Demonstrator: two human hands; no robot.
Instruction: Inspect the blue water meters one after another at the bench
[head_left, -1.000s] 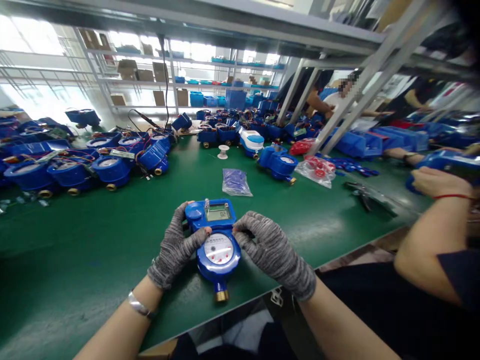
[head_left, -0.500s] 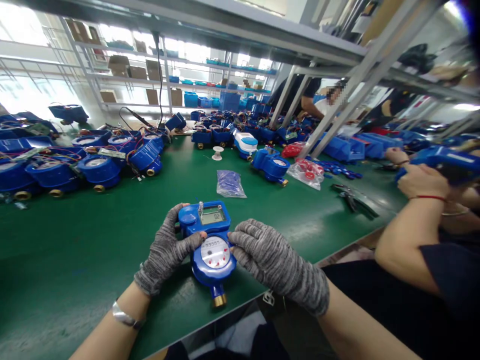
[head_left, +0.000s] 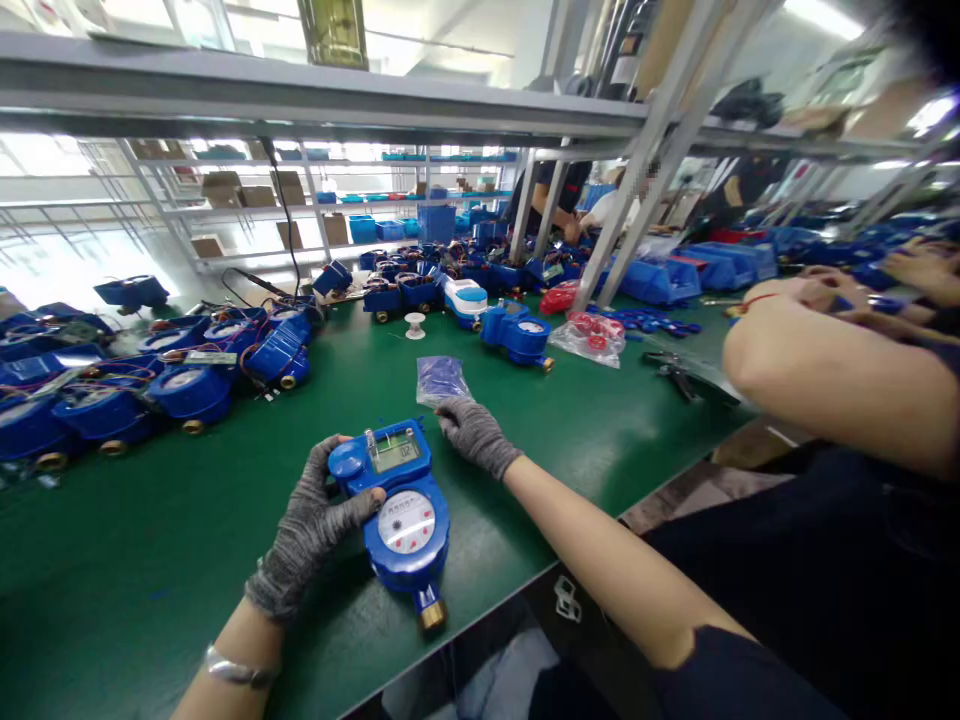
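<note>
A blue water meter (head_left: 405, 560) lies on the green bench, its white dial and small grey display facing up and a brass end pointing toward me. My left hand (head_left: 311, 525), in a grey knitted fingerless glove, grips it from the left, thumb near the dial and fingers behind the display housing. Beyond the meter, my right hand (head_left: 478, 437), gloved alike, has its fingers drawn together at the near edge of a clear plastic bag (head_left: 441, 378) with blue-violet contents. The fingertips are partly hidden there.
Blue meters with loose wires (head_left: 187, 393) crowd the left. Another meter (head_left: 517, 335), a white spool (head_left: 414, 326), a bag of red parts (head_left: 589, 338) and pliers (head_left: 671, 372) lie farther back. A co-worker's arm (head_left: 795, 380) is at right; a metal shelf (head_left: 375, 100) spans above.
My right hand has left the meter's side and moved forward to the plastic bag. My left hand stays on the meter. The view has shifted, and the co-worker's arm has moved.
</note>
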